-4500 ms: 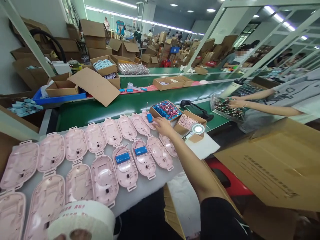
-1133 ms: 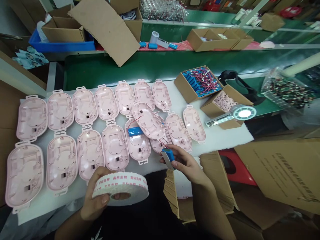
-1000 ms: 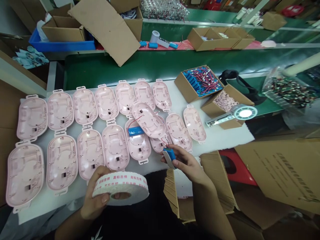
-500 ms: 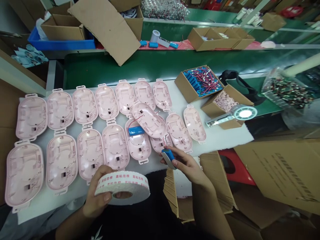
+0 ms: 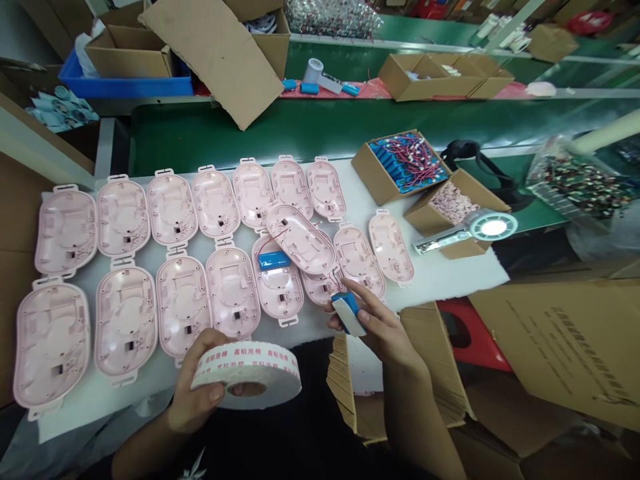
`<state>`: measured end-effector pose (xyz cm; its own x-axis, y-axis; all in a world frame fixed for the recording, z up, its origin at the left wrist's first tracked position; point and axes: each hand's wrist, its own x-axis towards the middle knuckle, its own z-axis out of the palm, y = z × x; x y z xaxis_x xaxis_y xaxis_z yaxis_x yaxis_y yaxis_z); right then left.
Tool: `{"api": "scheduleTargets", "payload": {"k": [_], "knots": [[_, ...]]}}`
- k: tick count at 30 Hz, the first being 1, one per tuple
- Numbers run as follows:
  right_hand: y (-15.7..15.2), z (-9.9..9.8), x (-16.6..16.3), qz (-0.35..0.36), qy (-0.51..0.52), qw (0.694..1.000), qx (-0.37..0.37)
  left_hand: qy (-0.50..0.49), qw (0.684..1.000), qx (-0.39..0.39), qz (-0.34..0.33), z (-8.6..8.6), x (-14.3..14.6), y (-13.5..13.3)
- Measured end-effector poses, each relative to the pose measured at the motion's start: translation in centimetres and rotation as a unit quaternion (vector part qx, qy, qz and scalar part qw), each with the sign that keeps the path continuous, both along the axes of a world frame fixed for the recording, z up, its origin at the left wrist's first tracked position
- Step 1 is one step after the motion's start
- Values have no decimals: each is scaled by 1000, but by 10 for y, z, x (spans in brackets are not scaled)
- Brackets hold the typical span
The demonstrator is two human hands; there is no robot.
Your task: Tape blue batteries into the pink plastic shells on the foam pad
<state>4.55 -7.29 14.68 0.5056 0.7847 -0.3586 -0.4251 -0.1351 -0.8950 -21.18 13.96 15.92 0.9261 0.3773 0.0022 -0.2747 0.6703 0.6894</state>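
Observation:
My left hand (image 5: 197, 393) grips a white roll of foam tape (image 5: 246, 373) with red print, held low in front of me. My right hand (image 5: 380, 330) pinches a small blue battery (image 5: 349, 312) with a white pad on its underside and thin red wires trailing up. Just beyond it, pink plastic shells (image 5: 175, 257) lie in two rows on a white mat (image 5: 440, 270). One shell (image 5: 299, 239) rests tilted on top of others, and the shell beside it holds a blue battery (image 5: 274, 260).
A cardboard box of blue batteries (image 5: 403, 163) and a box of small pale parts (image 5: 453, 200) stand at the mat's right. A small lit fan (image 5: 487, 227) rests there too. A green conveyor belt (image 5: 310, 133) runs behind. Cardboard sheets (image 5: 575, 347) lie at my right.
My right hand has turned the battery so its white pad faces up and lifted it slightly to the right. The tape roll stays about where it was.

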Motion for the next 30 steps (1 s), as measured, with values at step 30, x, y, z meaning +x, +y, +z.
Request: {"api": "scheduleTargets", "payload": {"k": [30], "knots": [[27,6,-4,-107,-2,994,22,22,999,-12,-22,0,0,1]]}}
